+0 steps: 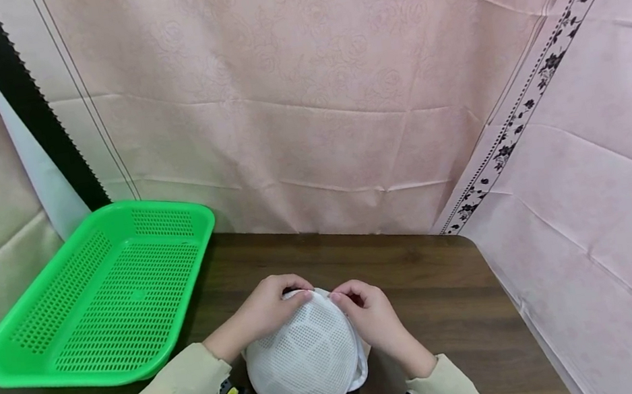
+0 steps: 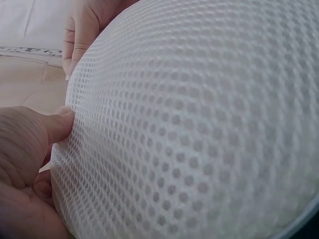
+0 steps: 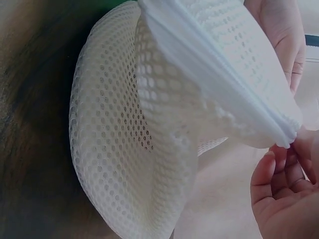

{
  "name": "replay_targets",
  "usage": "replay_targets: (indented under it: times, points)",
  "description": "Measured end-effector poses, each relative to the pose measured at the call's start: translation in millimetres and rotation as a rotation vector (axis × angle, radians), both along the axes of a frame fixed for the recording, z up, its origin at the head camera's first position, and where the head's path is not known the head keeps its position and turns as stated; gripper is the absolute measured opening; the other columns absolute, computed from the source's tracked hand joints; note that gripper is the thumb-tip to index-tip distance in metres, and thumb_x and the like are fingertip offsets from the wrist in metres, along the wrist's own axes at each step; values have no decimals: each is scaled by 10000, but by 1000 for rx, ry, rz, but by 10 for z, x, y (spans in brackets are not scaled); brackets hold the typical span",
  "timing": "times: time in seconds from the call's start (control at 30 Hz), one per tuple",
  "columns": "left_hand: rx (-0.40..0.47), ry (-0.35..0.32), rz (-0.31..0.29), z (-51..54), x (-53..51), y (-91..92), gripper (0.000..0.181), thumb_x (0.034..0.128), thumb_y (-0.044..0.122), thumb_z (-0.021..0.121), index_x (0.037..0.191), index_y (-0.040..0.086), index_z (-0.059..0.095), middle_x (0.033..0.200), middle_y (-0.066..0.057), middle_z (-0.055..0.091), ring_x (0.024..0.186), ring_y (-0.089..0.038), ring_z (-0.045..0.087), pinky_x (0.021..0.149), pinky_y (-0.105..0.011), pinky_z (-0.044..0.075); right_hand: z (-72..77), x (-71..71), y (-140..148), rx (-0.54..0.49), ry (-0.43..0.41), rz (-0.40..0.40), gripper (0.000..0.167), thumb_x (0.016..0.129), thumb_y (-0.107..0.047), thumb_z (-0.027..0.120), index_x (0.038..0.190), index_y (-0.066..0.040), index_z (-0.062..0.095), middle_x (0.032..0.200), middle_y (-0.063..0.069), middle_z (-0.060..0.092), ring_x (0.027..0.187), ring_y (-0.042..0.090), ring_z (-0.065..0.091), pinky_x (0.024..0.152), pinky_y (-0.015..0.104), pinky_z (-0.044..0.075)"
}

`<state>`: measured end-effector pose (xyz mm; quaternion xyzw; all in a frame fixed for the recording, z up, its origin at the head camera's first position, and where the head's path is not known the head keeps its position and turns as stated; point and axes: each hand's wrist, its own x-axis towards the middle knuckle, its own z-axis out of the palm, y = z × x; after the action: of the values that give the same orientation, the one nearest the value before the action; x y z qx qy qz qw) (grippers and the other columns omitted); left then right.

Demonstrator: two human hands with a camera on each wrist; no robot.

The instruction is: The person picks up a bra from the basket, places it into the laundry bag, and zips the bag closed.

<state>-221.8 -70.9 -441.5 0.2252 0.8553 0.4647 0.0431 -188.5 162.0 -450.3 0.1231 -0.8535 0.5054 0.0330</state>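
Note:
A round white mesh laundry bag [image 1: 304, 365] is held up over the front of the table. My left hand [image 1: 271, 307] grips its upper edge, the thumb lying on the mesh. Just to the right, my right hand [image 1: 376, 321] pinches the same edge between thumb and fingers. The right wrist view shows a white zipper band [image 3: 214, 67] along the bag's rim, and the right fingertips [image 3: 271, 157] are at the end of that band. Whether they hold a zipper pull is too small to tell. Mesh [image 2: 174, 114] fills most of the left wrist view.
A green perforated plastic basket [image 1: 137, 295] stands on the left of the brown wooden table [image 1: 438, 274]. Pale patterned cloth [image 1: 306, 89] hangs behind the table and along both sides.

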Motion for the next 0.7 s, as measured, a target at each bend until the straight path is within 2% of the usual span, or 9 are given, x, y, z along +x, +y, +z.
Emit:
replay_targets:
  times: [0.7]
  points:
    - [14, 10, 4, -44, -21, -23, 121, 1039, 223, 723, 1087, 136, 792, 1087, 2, 765, 1009, -162, 670, 948, -455, 551, -27, 22, 2, 13, 11, -30, 65, 1021, -104, 728, 972, -122, 768, 872, 0, 690, 788, 166, 592, 694, 254, 501]
